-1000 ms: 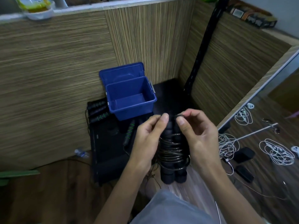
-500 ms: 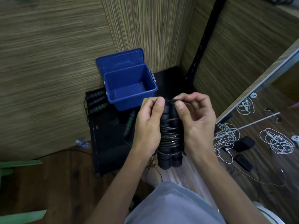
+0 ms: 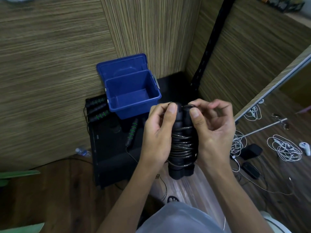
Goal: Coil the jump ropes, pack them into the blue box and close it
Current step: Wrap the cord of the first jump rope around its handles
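Black bundle: two jump-rope handles (image 3: 182, 142) are held side by side, long axis upright and running near to far, with thin cable wound round their middle.
Left hand: the left hand (image 3: 157, 137) is curled against the bundle's left side, thumb and forefinger pinched on the cable at the top.
Right hand: the right hand (image 3: 212, 132) is curled on the bundle's right side, thumb and fingertips pinched on the cable end at the top of the handles.
Step in hand: the loose cable end is judged to be getting tucked so the coil holds.
Key relation: the blue box (image 3: 133, 95) lies just beyond and to the left of the hands, open, its lid (image 3: 121, 67) tipped back against the wall; the left hand is the nearer. The bundle would probably need laying over to fit.
Box contents: nothing is seen inside.
Other ropes: green-ringed handles (image 3: 97, 108) are stacked left of the box, and one more handle (image 3: 132, 132) lies near its front.
Surface: all of it rests on a black low stand (image 3: 107, 158).
Room: striped wood-grain panels form a corner; white cables (image 3: 286, 148) are scattered on the wooden floor at right.
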